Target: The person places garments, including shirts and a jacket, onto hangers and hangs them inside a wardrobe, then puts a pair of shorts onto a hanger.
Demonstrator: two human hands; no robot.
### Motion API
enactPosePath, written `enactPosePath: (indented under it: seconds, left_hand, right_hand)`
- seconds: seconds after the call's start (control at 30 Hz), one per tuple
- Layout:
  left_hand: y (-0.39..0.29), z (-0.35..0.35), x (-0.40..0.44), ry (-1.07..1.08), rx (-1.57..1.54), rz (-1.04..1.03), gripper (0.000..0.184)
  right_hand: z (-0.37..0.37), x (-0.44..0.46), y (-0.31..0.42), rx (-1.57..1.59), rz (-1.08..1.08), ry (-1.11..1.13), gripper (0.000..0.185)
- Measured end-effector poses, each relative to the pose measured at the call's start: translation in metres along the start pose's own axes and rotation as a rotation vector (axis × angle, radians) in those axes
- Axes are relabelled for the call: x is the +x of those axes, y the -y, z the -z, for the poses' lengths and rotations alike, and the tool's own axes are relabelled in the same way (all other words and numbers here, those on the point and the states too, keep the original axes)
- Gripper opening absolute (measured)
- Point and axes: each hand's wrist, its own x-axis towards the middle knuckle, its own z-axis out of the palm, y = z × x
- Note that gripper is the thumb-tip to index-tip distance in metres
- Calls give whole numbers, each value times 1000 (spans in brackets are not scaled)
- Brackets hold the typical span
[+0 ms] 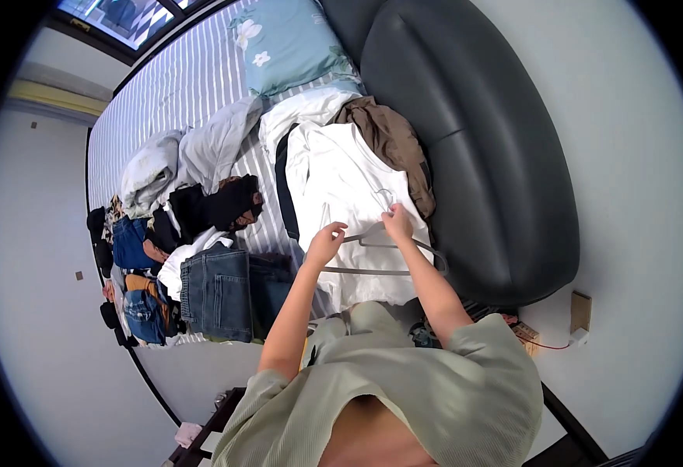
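A grey clothes hanger (366,272) is held in front of me over a white sleeveless garment (334,180), its hook pointing away from me. My left hand (325,243) is closed on the hanger's left shoulder. With bent fingers, my right hand (397,224) grips it near the base of the hook. The white garment lies spread on the bed below, and the hanger appears to be above it, not inside. A brown garment (392,140) and another white garment (302,107) lie partly beneath its far end.
The black padded headboard (466,148) runs along the right. Folded jeans (215,292), a black garment (209,208) and a grey garment (218,144) are piled to the left on the striped bed sheet (178,86). A teal pillow (291,47) lies at the far end.
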Motion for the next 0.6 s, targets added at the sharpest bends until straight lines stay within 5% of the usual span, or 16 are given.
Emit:
enactPosePath:
  seconds: [0.17,0.27,0.4,0.6]
  left_hand:
    - [17,-8,-5,96,-215,139,28]
    - [24,-16,-6,153,-267,113,29]
    - [-5,-15,-12,107,-225,-30,27]
    - [-17,-12,-9,191,-77,-18,27]
  right_hand:
    - [22,-35,10,26,65,91,21]
    - [30,-42,11,0,145,-114,29]
    - [41,-35,28,100,-61,-204,58]
    - [14,-9,1,-65,-103,-44,34]
